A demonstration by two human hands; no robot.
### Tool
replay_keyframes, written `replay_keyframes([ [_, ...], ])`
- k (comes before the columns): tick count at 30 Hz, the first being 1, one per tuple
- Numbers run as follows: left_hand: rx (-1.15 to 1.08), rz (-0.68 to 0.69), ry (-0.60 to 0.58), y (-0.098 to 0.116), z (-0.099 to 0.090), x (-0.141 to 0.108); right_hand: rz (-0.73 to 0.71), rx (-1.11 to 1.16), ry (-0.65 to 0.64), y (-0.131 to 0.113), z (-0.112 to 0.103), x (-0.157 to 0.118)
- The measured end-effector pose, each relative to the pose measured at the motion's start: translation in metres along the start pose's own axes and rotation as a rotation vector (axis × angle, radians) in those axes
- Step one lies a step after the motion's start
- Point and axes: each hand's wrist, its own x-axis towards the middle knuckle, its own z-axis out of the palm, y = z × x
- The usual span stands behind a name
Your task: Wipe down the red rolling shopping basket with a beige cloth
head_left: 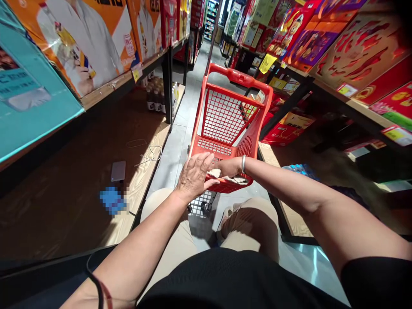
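Note:
A red plastic shopping cart (230,116) stands in the aisle just in front of my knees. My left hand (194,175) rests palm-down on its near rim, fingers together. My right hand (229,167), a silver bracelet on its wrist, reaches over the same rim into the basket and touches a pale cloth-like thing (215,173). Whether it grips that thing is hidden by the left hand. Some packaged goods (254,105) lie inside the cart at the far right.
Low wooden shelves flank the aisle. The left shelf (146,171) holds a grey tablet (118,171), a white cable (148,151) and bottles (156,96). Boxed goods (350,51) line the right racks. A grey tiled floor (170,159) runs ahead.

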Motion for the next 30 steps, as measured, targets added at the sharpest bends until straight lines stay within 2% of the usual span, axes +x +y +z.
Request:
replay_keyframes([
  [2, 0.022, -0.007, -0.053, 0.001, 0.001, 0.001, 0.166, -0.157, -0.090, -0.002, -0.008, -0.020],
  [3, 0.026, -0.014, -0.068, 0.000, 0.001, 0.002, 0.200, -0.197, -0.084, -0.004, -0.013, -0.033],
  [5, 0.027, -0.033, -0.084, -0.004, 0.000, 0.004, 0.124, -0.185, 0.069, -0.008, -0.020, -0.062],
  [7, 0.027, -0.049, -0.088, -0.009, -0.002, 0.007, 0.001, -0.178, 0.326, -0.010, -0.019, -0.089],
  [9, 0.028, -0.047, -0.089, -0.010, -0.004, 0.010, -0.034, -0.299, 0.576, -0.007, -0.003, -0.109],
  [11, 0.020, -0.027, -0.082, -0.004, -0.003, 0.012, -0.011, -0.463, 0.761, 0.002, 0.026, -0.115],
  [14, -0.039, 0.046, -0.101, 0.016, 0.004, 0.011, -0.014, -0.525, 0.986, 0.020, 0.073, -0.107],
  [17, -0.076, 0.067, -0.138, 0.035, 0.015, 0.009, -0.116, -0.496, 1.119, 0.035, 0.097, -0.097],
  [19, -0.070, 0.039, -0.149, 0.040, 0.018, 0.009, -0.179, -0.510, 1.096, 0.044, 0.092, -0.097],
  [22, -0.076, 0.009, -0.174, 0.036, 0.018, 0.010, -0.212, -0.509, 1.057, 0.057, 0.063, -0.102],
  [25, -0.103, -0.032, -0.148, 0.029, 0.016, 0.011, -0.144, -0.465, 1.161, 0.072, 0.028, -0.099],
  [27, -0.130, -0.020, -0.119, 0.025, 0.014, 0.011, -0.101, -0.436, 1.248, 0.078, 0.014, -0.092],
  [30, -0.153, 0.029, -0.086, 0.018, 0.010, 0.007, -0.110, -0.377, 1.324, 0.074, 0.016, -0.078],
])
